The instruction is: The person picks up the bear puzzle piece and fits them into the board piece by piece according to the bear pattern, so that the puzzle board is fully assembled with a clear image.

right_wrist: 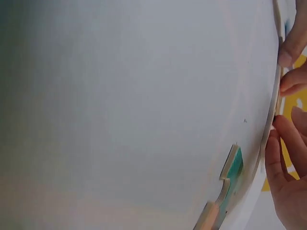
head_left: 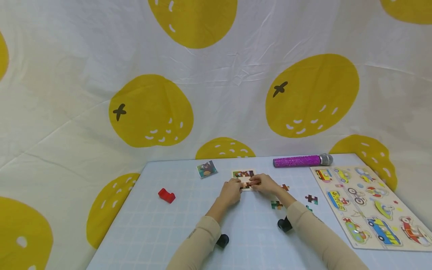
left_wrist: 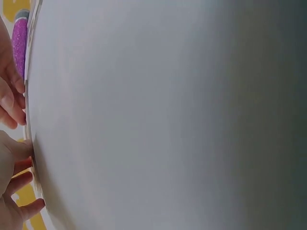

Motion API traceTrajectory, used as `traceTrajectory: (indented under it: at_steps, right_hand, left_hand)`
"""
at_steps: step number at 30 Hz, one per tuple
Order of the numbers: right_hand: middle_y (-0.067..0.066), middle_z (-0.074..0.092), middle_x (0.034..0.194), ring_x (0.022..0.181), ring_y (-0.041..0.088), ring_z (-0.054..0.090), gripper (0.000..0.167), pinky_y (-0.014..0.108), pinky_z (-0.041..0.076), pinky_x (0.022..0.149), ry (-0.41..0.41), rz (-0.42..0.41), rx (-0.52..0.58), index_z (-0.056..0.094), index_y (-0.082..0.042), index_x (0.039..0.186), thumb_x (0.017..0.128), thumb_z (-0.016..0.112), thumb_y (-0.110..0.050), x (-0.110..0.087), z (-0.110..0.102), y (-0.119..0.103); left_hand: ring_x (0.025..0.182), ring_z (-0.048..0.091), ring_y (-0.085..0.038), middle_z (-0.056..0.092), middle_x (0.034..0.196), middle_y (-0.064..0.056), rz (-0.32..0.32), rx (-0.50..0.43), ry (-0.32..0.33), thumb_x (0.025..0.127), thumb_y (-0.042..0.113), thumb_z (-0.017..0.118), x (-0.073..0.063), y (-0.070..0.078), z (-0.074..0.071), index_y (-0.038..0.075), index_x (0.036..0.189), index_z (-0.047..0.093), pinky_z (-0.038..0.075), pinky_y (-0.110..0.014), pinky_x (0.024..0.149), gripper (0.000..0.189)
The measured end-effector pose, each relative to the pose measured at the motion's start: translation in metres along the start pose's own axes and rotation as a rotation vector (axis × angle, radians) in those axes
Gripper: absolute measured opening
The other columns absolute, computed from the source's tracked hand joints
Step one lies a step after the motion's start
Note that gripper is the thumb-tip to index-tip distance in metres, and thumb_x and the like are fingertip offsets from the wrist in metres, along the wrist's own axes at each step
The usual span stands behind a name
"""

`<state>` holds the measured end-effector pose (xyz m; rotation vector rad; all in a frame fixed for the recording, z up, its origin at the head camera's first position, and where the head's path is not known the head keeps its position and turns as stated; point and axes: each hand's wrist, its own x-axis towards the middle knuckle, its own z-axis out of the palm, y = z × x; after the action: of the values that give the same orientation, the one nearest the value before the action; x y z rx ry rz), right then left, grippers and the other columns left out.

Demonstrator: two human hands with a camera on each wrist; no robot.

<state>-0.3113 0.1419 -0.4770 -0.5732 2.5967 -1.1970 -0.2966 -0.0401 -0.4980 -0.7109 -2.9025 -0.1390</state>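
A small jigsaw tray (head_left: 245,179) lies flat near the back middle of the table, with picture pieces along its far and near sides and a pale bare strip between. My left hand (head_left: 231,191) rests at the tray's left edge, its spread fingertips (left_wrist: 34,207) reaching down in the left wrist view. From the right, my right hand (head_left: 264,183) touches a brownish jigsaw piece (head_left: 247,185) at the near side of the tray; its fingers (right_wrist: 288,139) are fairly straight in the right wrist view. Right of the tray lie loose jigsaw pieces, among them a green one (head_left: 276,204).
A picture card (head_left: 207,169) lies at the back left, and a red curved block (head_left: 167,195) nearer on that side. A purple glitter microphone (head_left: 298,161) stretches along the back right. Below it lies a large peg puzzle board (head_left: 366,200) with vehicles. Another loose piece (head_left: 311,199) lies left of that board.
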Motion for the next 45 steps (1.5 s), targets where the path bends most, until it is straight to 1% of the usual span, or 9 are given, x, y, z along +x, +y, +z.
traceTrajectory:
  at_steps: [5,8,12,16,24,32,37,41,45]
  right_hand:
    - [0.028,0.059,0.117,0.109,0.039,0.057,0.047,0.046,0.045,0.095,-0.065,-0.057,0.028,0.042,0.014,0.132,0.089,0.058,0.001,-0.007,-0.003,-0.002]
    - [0.03,0.056,0.12,0.108,0.042,0.056,0.046,0.047,0.047,0.092,-0.042,-0.106,0.001,0.044,0.013,0.13,0.088,0.058,0.001,-0.017,-0.007,-0.002]
    - [0.025,0.061,0.11,0.093,0.033,0.061,0.04,0.041,0.052,0.081,0.018,-0.1,-0.09,0.054,0.011,0.122,0.085,0.063,-0.002,-0.034,-0.017,0.001]
    - [0.014,0.063,0.094,0.079,0.019,0.057,0.038,0.032,0.051,0.07,0.0,-0.04,-0.147,0.059,0.01,0.115,0.081,0.069,-0.003,-0.054,-0.029,0.008]
    - [0.004,0.06,0.088,0.073,0.015,0.05,0.04,0.025,0.044,0.063,-0.077,-0.002,-0.152,0.065,0.004,0.106,0.072,0.08,-0.01,-0.084,-0.034,0.022]
    - [0.0,0.055,0.079,0.074,0.015,0.048,0.024,0.029,0.043,0.066,-0.083,-0.005,-0.218,0.061,-0.008,0.082,0.068,0.081,-0.008,-0.088,-0.026,0.023]
    - [0.001,0.053,0.077,0.072,0.014,0.047,0.026,0.024,0.042,0.062,-0.072,-0.001,-0.2,0.061,-0.006,0.085,0.069,0.081,-0.007,-0.089,-0.026,0.023]
    - [0.0,0.051,0.073,0.069,0.013,0.045,0.022,0.023,0.04,0.059,-0.057,0.004,-0.16,0.06,-0.006,0.081,0.07,0.079,-0.005,-0.088,-0.026,0.023]
    - [-0.002,0.051,0.07,0.067,0.011,0.045,0.015,0.022,0.04,0.058,-0.044,-0.067,-0.137,0.058,-0.007,0.076,0.075,0.073,-0.002,-0.087,-0.029,0.022]
  left_hand:
    - [0.109,0.057,-0.019,0.064,0.115,-0.002,-0.006,-0.009,-0.003,0.088,0.015,0.063,0.0,0.002,0.0,0.011,0.099,0.071,0.051,-0.038,0.082,0.014]
    - [0.105,0.059,-0.019,0.065,0.113,-0.002,-0.027,-0.031,-0.007,0.088,0.014,0.064,0.0,0.002,0.0,0.011,0.099,0.069,0.051,-0.037,0.081,0.013]
    - [0.106,0.059,-0.02,0.064,0.115,-0.003,-0.039,-0.063,-0.024,0.09,0.015,0.061,0.0,0.003,0.0,0.013,0.114,0.064,0.049,-0.038,0.084,0.024]
    - [0.112,0.056,-0.019,0.061,0.12,-0.001,-0.031,-0.071,-0.049,0.094,0.017,0.057,-0.001,0.003,0.0,0.018,0.126,0.06,0.047,-0.039,0.089,0.032]
    - [0.113,0.054,-0.018,0.06,0.122,0.0,-0.018,-0.051,-0.069,0.095,0.022,0.056,-0.004,0.001,0.0,0.024,0.123,0.064,0.047,-0.04,0.088,0.03]
    - [0.107,0.056,-0.017,0.063,0.114,0.001,0.001,-0.052,-0.008,0.093,0.023,0.059,-0.001,0.001,0.003,0.024,0.117,0.068,0.048,-0.039,0.081,0.026]
    - [0.105,0.057,-0.016,0.065,0.112,0.003,-0.006,-0.062,0.017,0.092,0.022,0.061,0.0,0.001,0.003,0.022,0.112,0.071,0.048,-0.037,0.081,0.023]
    - [0.105,0.058,-0.016,0.066,0.112,0.004,-0.02,-0.084,0.022,0.09,0.021,0.063,0.0,0.001,0.003,0.022,0.11,0.073,0.048,-0.037,0.081,0.022]
    - [0.105,0.058,-0.016,0.066,0.112,0.004,-0.022,-0.087,0.025,0.089,0.021,0.064,0.0,0.001,0.003,0.022,0.109,0.073,0.048,-0.036,0.081,0.021]
